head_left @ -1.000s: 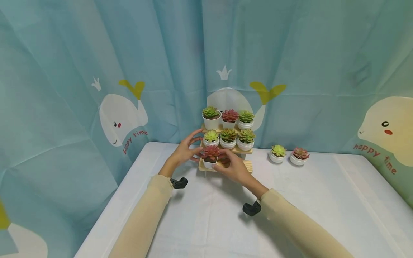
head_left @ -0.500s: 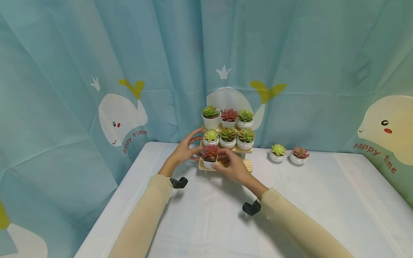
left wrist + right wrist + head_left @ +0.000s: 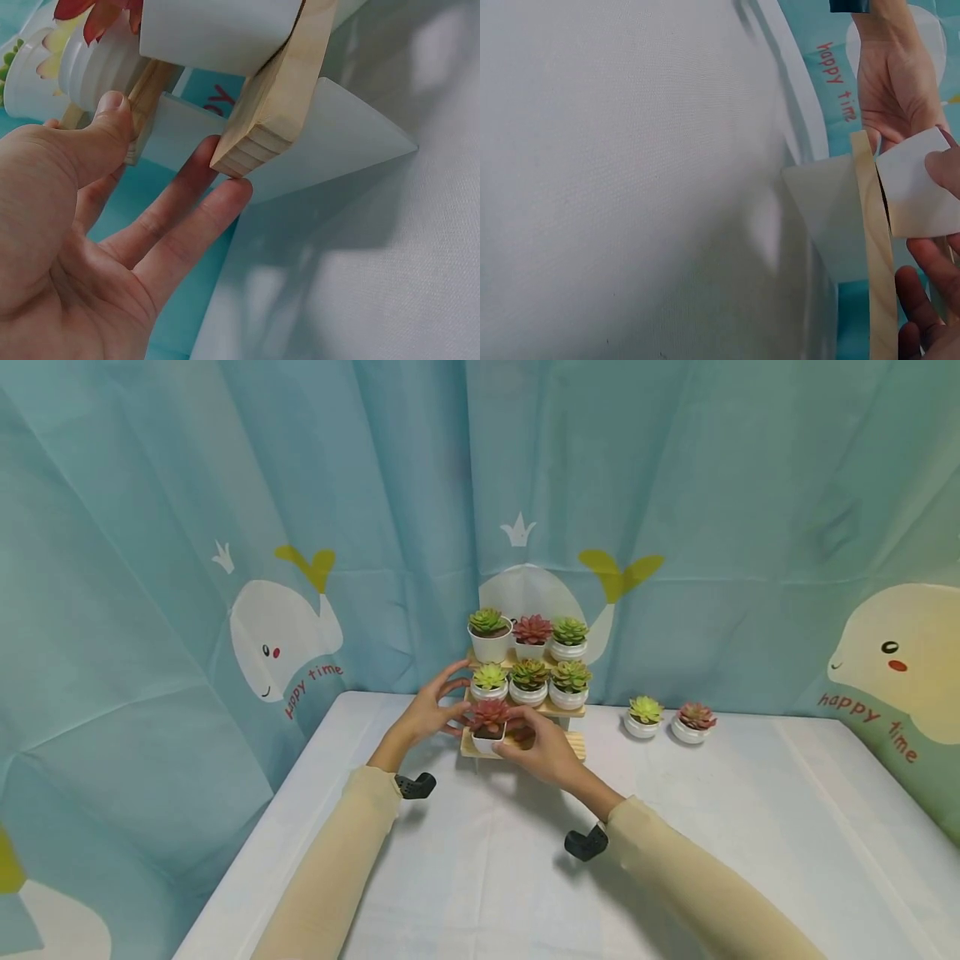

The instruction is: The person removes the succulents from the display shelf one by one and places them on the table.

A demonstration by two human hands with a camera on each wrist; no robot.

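A red succulent in a square white pot [image 3: 489, 737] sits at the left end of the bottom step of the tiered wooden stand [image 3: 576, 745]. My right hand [image 3: 546, 750] pinches this pot [image 3: 915, 191] between thumb and fingers. At the stand's left side is my left hand [image 3: 424, 714], its fingers spread. In the left wrist view, its thumb touches the middle step's end and two extended fingertips [image 3: 232, 196] touch the end of the bottom step [image 3: 259, 135]. Behind the red plant, a yellow-green succulent [image 3: 490, 678] stands on the middle step.
More potted succulents line the upper steps, including a green one [image 3: 491, 643] at top left. A yellow-green succulent [image 3: 643, 718] and a reddish one [image 3: 693, 724] stand on the white-covered table [image 3: 750, 827] to the right. A blue curtain [image 3: 405, 527] hangs behind.
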